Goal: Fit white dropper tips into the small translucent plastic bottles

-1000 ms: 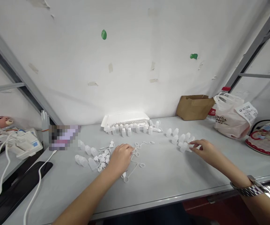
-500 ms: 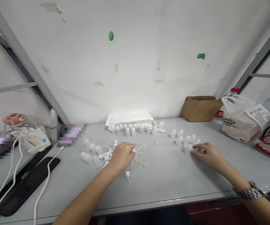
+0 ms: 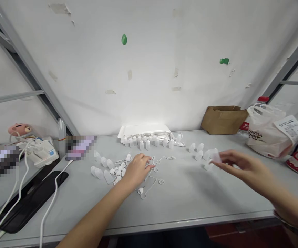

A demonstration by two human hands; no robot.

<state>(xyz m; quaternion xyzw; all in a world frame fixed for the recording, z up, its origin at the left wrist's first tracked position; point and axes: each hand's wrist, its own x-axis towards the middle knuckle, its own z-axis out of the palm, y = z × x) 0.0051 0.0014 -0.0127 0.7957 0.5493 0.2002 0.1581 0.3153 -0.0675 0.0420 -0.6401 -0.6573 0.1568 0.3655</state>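
Note:
My right hand [image 3: 242, 168] pinches a small translucent plastic bottle [image 3: 216, 157] between thumb and fingers, held above the table. Beneath and behind it stand several similar bottles [image 3: 198, 155]. My left hand [image 3: 137, 167] rests over the white loop-ended plastic pieces [image 3: 156, 169], its fingers curled in; whatever they hold is hidden. Beside it lies a heap of small white caps [image 3: 117, 174]. Left of the heap are more translucent bottles [image 3: 103, 162], some lying down. A row of bottles with thin-tipped caps [image 3: 147, 144] stands at the back, before a white tray-like packet [image 3: 145, 129].
A brown cardboard box [image 3: 223, 120] and a plastic carrier bag [image 3: 265, 134] stand at the back right. On the left are a phone [image 3: 80, 146], a long black object [image 3: 35, 203], white cables [image 3: 51, 203] and a power strip [image 3: 44, 153]. A white wall [image 3: 149, 69] rises behind.
My right hand has picked up a bottle from the right group, lifting it and tilting it. My left hand has shifted only slightly; its thumb now shows. The view has moved a little.

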